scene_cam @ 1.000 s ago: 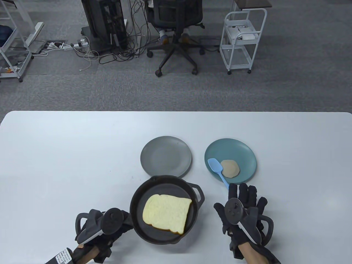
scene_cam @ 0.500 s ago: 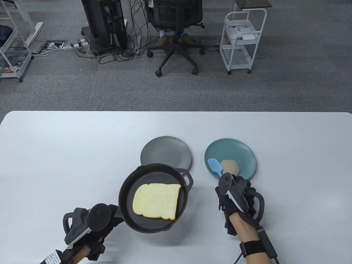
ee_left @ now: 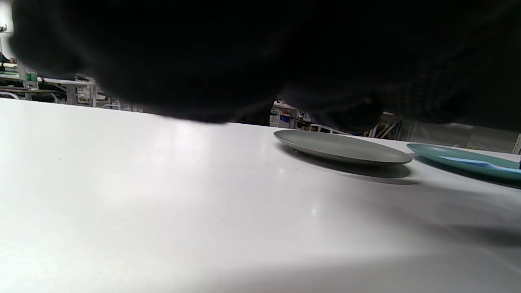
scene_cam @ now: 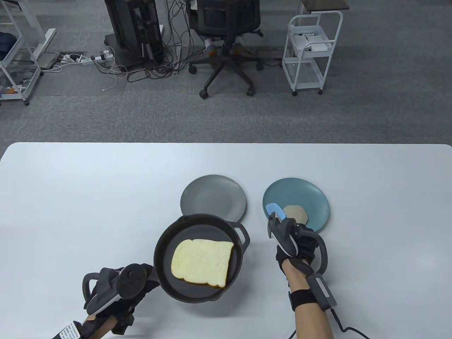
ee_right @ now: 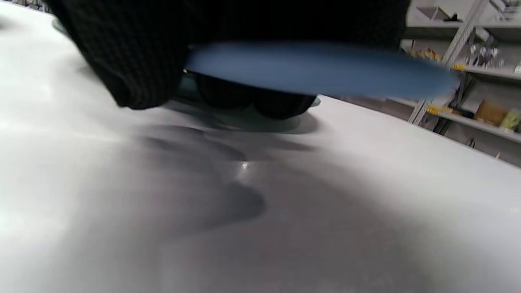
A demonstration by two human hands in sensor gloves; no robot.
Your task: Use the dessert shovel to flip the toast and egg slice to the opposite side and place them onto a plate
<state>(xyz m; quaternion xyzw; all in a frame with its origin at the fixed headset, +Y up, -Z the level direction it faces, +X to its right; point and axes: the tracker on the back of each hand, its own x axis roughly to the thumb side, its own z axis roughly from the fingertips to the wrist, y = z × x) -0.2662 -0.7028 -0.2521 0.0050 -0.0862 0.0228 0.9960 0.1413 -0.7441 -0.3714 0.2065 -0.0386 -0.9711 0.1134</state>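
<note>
A pale toast slice [scene_cam: 202, 262] lies in a black cast-iron pan [scene_cam: 212, 226]. My left hand [scene_cam: 136, 282] grips the pan's handle and holds the pan off the table, over its shadow. The round beige egg slice [scene_cam: 296, 214] rests on the teal plate [scene_cam: 310, 194]. Beside the egg slice, the light blue dessert shovel [scene_cam: 274, 209] has its blade on that plate. My right hand [scene_cam: 298, 242] is curled round the shovel's handle [ee_right: 317, 69], which shows blurred under the gloved fingers [ee_right: 134, 61]. An empty grey plate [scene_cam: 213, 197] sits just beyond the pan. The left wrist view is mostly blocked by dark glove.
The grey plate [ee_left: 342, 147] and teal plate [ee_left: 456, 159] stand side by side mid-table. The white table [scene_cam: 88, 197] stretches wide to the left and behind the plates. An office chair [scene_cam: 226, 42] and a white cart [scene_cam: 312, 53] stand on the floor beyond.
My left hand lifted the pan with the toast and carried it left. My right hand went forward from the table and closed on the shovel's handle.
</note>
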